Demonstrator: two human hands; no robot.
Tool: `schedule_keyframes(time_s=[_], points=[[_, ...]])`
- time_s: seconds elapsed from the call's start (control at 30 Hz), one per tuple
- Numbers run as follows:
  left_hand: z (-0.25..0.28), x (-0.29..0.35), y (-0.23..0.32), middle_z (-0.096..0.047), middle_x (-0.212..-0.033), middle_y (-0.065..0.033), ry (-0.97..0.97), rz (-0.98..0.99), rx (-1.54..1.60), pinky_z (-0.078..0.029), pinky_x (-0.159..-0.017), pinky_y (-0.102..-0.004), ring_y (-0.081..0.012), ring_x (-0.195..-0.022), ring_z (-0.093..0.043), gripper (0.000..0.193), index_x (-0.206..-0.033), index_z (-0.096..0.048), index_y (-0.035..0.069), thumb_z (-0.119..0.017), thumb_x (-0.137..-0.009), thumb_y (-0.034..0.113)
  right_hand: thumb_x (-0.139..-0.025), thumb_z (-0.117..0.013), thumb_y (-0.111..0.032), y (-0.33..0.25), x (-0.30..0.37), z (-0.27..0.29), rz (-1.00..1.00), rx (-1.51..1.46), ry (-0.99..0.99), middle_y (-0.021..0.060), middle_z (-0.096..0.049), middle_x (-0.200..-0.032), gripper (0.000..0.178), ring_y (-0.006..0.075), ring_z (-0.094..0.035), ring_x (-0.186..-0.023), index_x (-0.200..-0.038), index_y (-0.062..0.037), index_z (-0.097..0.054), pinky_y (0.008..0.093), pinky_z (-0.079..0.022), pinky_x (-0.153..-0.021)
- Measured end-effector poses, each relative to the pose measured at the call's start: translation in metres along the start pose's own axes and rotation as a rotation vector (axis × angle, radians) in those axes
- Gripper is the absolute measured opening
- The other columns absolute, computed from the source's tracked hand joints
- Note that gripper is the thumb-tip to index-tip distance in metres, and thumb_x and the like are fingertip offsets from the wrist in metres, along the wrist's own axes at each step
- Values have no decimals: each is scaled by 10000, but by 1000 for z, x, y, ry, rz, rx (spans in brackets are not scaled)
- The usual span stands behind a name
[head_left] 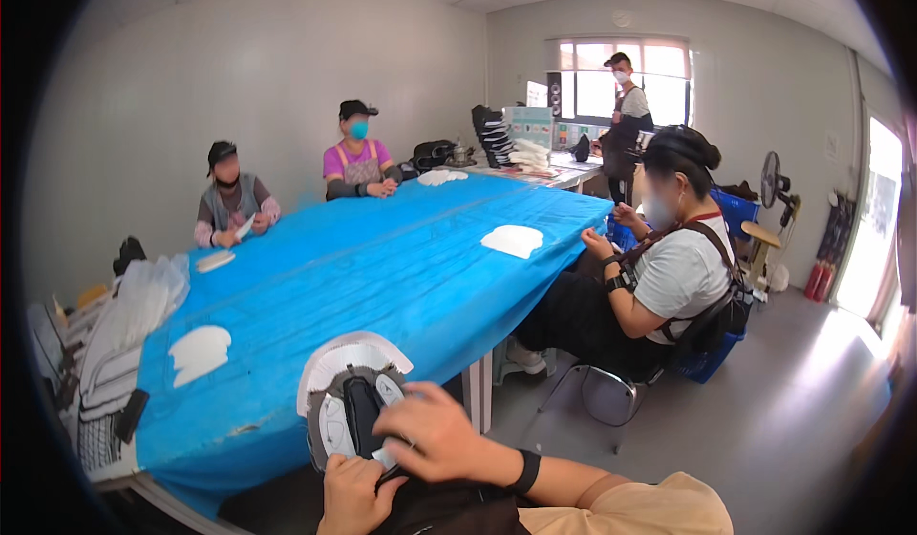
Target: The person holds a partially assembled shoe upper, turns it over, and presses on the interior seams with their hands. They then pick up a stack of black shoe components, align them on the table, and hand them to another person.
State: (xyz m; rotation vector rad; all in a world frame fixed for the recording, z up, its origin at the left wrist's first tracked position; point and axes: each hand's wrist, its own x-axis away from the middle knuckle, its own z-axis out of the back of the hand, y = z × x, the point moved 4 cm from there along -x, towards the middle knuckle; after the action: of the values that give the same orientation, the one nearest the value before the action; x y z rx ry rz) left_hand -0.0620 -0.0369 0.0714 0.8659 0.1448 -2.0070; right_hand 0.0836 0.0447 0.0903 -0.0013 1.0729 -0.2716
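Near the table's front edge I hold a dark rounded cap-like piece [361, 416] with a pleated white border [351, 348] fanning round its far side. Inside it lie a black padded strip [360, 411] and white printed panels [335, 424] on either side. My left hand [357, 497] grips its near edge, fingers closed on it. Over its right side reaches my right hand [441, 434], fingers stretched and thumb apart. A small white tab [384, 458] shows between my hands; whether my right thumb pinches it, I cannot tell.
White flat pieces [200, 353] lie on the blue-covered table [287, 296]. Clear plastic and panels [115, 344] crowd the left. A seated person [683, 248] works on the right, two people [355, 158] sit opposite, and another person [626, 115] stands at the back. A stool [604, 396] stands nearby.
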Motion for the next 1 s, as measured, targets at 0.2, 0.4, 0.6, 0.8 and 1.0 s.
schedule_keyframes(time_s=[0.2,0.4,0.6,0.8,1.0], points=[[-6,26,-5,-635,-735,-144,58,259,197,-472,-639,-413,-335,-696,-596,239,-764,-648,36,-823,-701,187,-879,-591,-202,-11,43,-39,71,-208,-28,75,-514,-585,183,276,-501,-560,-735,-90,-608,365,-393,-650],[-9,50,-18,-497,-565,-138,234,21,208,-411,-512,-397,-333,-527,-501,341,-655,-569,-3,-861,-620,170,-889,-600,-110,-22,46,-36,-3,-752,60,90,-506,-625,136,271,-452,-603,-781,-28,-591,387,-368,-577],[-53,57,-68,-440,-492,-26,437,-9,740,-366,-520,-313,-201,-400,-426,376,-611,-509,69,-670,-885,268,-936,-584,-95,-28,39,-44,-77,-1058,46,88,-478,-643,224,238,-461,-560,-735,-12,-530,353,-346,-534],[-78,59,-90,-373,-446,-29,686,239,475,-273,-476,-287,-118,-419,-330,672,-466,-283,74,-309,-1064,379,-901,-619,-81,-35,32,-50,99,-1037,115,101,-465,-604,218,264,-477,-535,-713,-11,-534,358,-359,-528],[-97,57,-94,-371,-449,-26,423,575,954,-271,-486,-292,-117,-432,-330,667,-467,-294,72,-318,-1065,367,-875,-609,-47,-43,34,-61,88,-1093,89,108,-488,-578,185,282,-508,-529,-705,0,-555,377,-357,-528]])
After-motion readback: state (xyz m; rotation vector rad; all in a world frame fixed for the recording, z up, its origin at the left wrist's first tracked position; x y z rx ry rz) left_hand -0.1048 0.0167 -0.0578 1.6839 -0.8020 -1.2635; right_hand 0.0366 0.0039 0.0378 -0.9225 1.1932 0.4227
